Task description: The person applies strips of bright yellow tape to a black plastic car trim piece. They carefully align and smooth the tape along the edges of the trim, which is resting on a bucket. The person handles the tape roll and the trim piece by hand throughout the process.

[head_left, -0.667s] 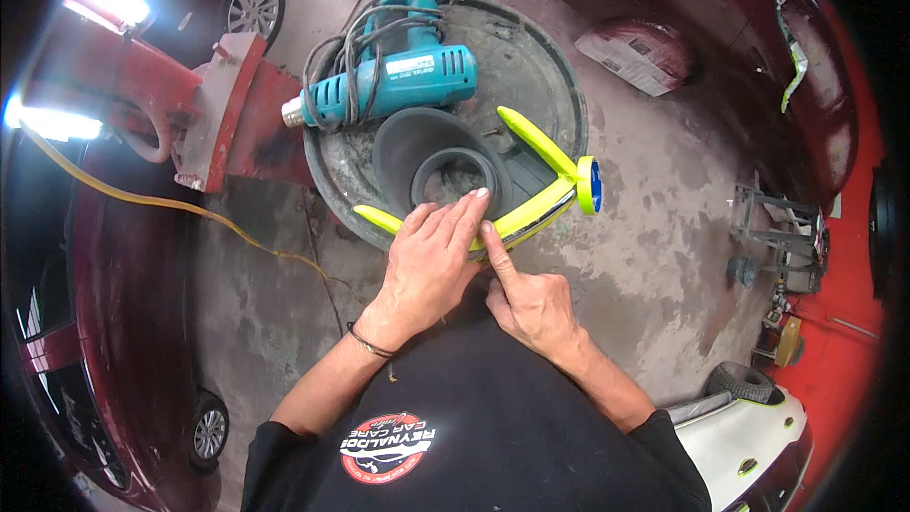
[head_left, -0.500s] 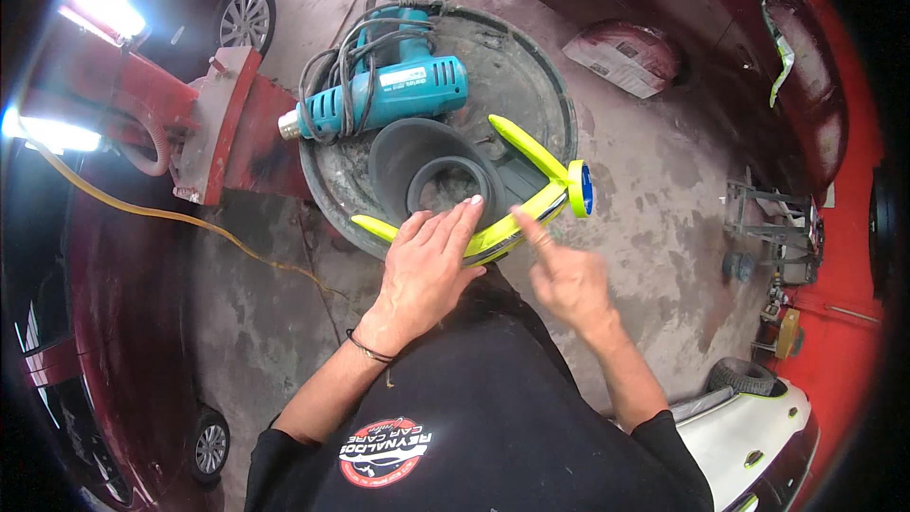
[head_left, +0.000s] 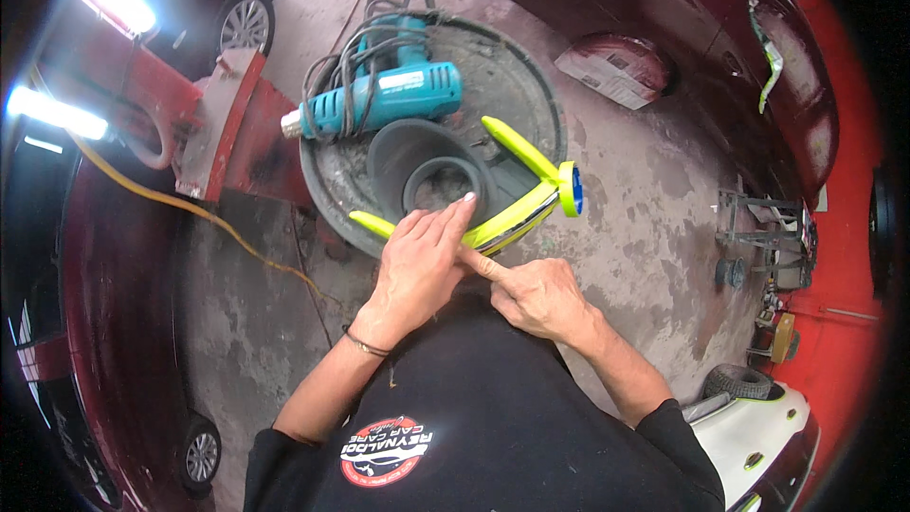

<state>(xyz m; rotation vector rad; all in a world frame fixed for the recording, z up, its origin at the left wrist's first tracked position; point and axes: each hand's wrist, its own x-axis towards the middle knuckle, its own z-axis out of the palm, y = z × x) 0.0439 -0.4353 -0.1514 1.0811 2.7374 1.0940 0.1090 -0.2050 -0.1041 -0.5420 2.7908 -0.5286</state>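
A dark grey plastic trim piece (head_left: pixel 412 147) with a round opening lies on a round, dusty dark tabletop (head_left: pixel 507 66). Bright yellow-green masking tape (head_left: pixel 517 213) runs along its near edge, with another strip slanting up on the right. The tape roll (head_left: pixel 570 189), blue inside, hangs at the right corner. My left hand (head_left: pixel 417 261) grips the near rim, fingers lying over it toward the opening. My right hand (head_left: pixel 545 296) holds nothing; its index finger is stretched out against the taped edge beside my left hand, other fingers curled.
A teal heat gun (head_left: pixel 389 100) with its black cord (head_left: pixel 336 76) bundled over it lies behind the trim piece. A yellow hose (head_left: pixel 204 213) crosses the left. Dark red cars stand around, one with a papered wheel (head_left: pixel 616 71). A white bumper (head_left: pixel 749 446) sits lower right.
My right hand has moved left and down along the taped edge, so its index finger now reaches my left hand. My left hand stays on the trim piece.
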